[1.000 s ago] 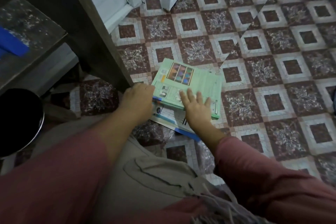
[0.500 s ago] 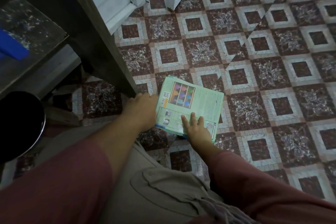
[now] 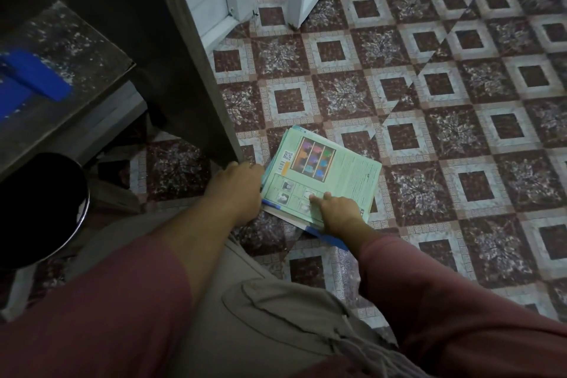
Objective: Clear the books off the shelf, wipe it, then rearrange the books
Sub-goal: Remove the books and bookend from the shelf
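Both arms are reaching forward and down out of dusky-pink sleeves (image 3: pixel 92 316), with the forearms bare. The left hand (image 3: pixel 237 189) is showing its back to the camera, its fingers bending down over the left edge of the books (image 3: pixel 334 172). Their tips are hiding there, so I cannot tell whether they are clasping that edge or only leaning on it. The right hand (image 3: pixel 339 213) is lying on the near corner of the top cover, its fingers (image 3: pixel 313 199) stretching out fairly straight and pressing flat, holding nothing. The books are lying in a thin, slightly fanned stack on the floor (image 3: pixel 460 101), directly under the right fingers and just right of the left ones. The top cover is pale green paper with a block of coloured squares and a small square code, and a blue edge is peeking out beneath it, toward the right wrist. The floor is showing glossy maroon-and-white patterned squares. Beyond the left fingers, a dark speckled shelf (image 3: pixel 76 49) is carrying something blue (image 3: pixel 33 77).
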`<state>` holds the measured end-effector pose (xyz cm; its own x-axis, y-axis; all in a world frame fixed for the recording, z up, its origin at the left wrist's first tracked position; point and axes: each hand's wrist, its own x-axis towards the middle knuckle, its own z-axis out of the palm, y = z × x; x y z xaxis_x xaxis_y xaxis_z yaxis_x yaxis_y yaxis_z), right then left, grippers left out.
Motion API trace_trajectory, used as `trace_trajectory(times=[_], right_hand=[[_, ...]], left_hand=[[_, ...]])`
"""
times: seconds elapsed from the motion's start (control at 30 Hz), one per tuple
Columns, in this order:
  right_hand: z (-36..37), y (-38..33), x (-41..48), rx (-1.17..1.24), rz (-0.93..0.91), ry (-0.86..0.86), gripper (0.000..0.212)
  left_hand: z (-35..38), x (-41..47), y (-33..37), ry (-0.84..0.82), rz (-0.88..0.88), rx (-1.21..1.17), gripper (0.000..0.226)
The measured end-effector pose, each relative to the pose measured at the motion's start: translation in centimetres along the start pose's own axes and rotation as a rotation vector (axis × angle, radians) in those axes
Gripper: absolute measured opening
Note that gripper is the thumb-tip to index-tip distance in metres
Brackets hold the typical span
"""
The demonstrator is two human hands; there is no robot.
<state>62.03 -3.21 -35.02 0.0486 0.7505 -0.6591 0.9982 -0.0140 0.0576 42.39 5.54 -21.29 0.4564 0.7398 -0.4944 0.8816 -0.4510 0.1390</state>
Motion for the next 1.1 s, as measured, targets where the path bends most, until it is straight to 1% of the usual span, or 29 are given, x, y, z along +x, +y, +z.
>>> trace_trajectory(times=[0.07, 0.2, 0.27, 0.37, 0.47, 0.53, 0.73, 0.9, 1.0, 1.1], right_hand=[[-0.6, -0.1, -0.1, -0.010, 0.020, 0.020, 0.077], [-3.0, -1.6, -0.8, 0.109, 0.080, 0.117, 0.051], [-5.1, -2.5, -1.6, 0.155, 0.072, 0.172, 0.045], [-9.0, -4.0, -3.7, 0.198, 0.033, 0.257, 0.041], [-13.8, -6.2, -6.4, 0.240, -0.051, 0.378, 0.038], [-17.2, -8.0, -8.2, 0.246, -0.123, 0.465, 0.039], [-26.5, -14.7, -13.8, 0.143, -0.355, 0.700, 0.043], [-32.1, -22.2, -17.9, 0.088, -0.535, 0.752, 0.038], [-34.1, -27.3, -20.2, 0.057, -0.620, 0.779, 0.042], [-35.3, -32.4, -22.2, -0.002, -0.711, 0.831, 0.040]], left_hand=[[0.0, -0.4, -0.1, 0.015, 0.004, 0.005, 0.034], [-0.2, -1.5, -0.8, 0.041, -0.010, 0.049, 0.038], [-0.8, -2.0, -1.2, 0.074, -0.031, 0.060, 0.038], [-2.3, -3.2, -2.4, 0.140, -0.070, 0.017, 0.040], [-4.1, -5.3, -4.6, 0.173, -0.131, -0.079, 0.048], [-5.4, -7.3, -6.3, 0.222, -0.184, -0.117, 0.050], [-10.3, -15.1, -12.3, 0.386, -0.312, -0.105, 0.052], [-13.6, -23.6, -17.6, 0.597, -0.487, -0.021, 0.055], [-14.3, -29.1, -20.3, 0.703, -0.584, -0.032, 0.055], [-14.0, -34.1, -22.8, 0.779, -0.668, -0.051, 0.057]])
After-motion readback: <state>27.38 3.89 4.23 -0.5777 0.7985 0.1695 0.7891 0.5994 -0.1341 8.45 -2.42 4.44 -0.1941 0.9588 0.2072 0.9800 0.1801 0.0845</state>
